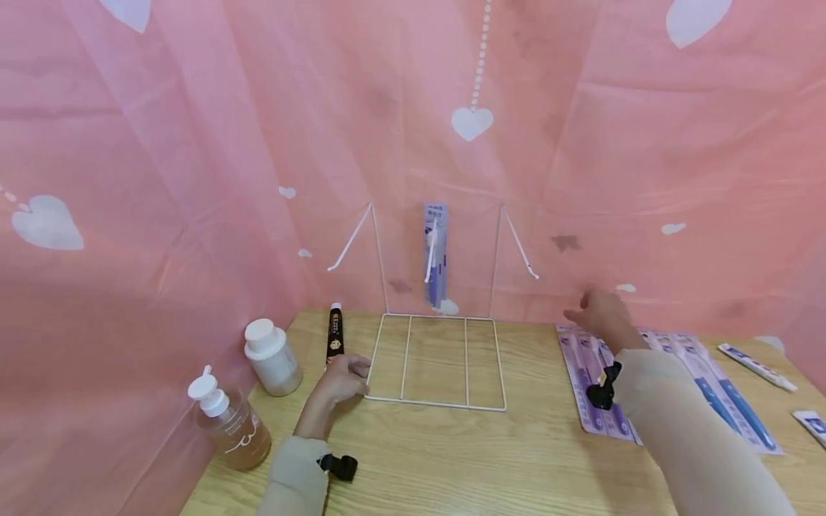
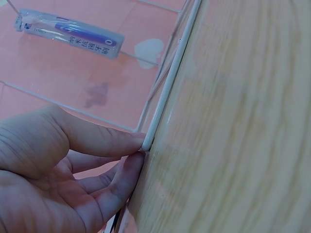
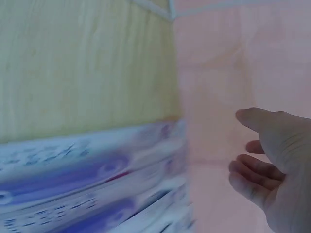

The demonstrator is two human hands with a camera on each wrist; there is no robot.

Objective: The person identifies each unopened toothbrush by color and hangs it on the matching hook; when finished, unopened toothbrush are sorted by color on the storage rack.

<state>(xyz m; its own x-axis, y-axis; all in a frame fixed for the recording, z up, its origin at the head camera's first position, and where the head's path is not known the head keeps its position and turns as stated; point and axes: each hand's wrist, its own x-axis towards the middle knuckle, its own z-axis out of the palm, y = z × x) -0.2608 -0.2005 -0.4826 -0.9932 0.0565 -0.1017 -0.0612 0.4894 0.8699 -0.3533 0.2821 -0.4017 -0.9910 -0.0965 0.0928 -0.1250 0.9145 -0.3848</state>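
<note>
A white wire display rack [image 1: 435,404] stands on the wooden table, with three prongs at its top. My left hand [image 1: 340,380] pinches the rack's front left corner between thumb and fingers, as the left wrist view shows at the white wire [image 2: 165,94]. From the middle prong hangs a packaged toothbrush [image 1: 442,251]; the two outer prongs are bare. At the right, my right hand [image 1: 603,317] is raised above the far end of several purple toothbrush packs [image 1: 587,387]. Its fingers are loosely bent with nothing in them, beside the pink cloth in the right wrist view.
Toothbrush packs with blue handles [image 1: 723,390] lie right of the purple ones. Two toothpaste tubes [image 1: 758,367] are at the right edge. A black tube [image 1: 335,333], a white bottle [image 1: 274,362] and a pump bottle [image 1: 239,430] stand or lie left. Pink cloth [image 1: 387,143] hangs behind.
</note>
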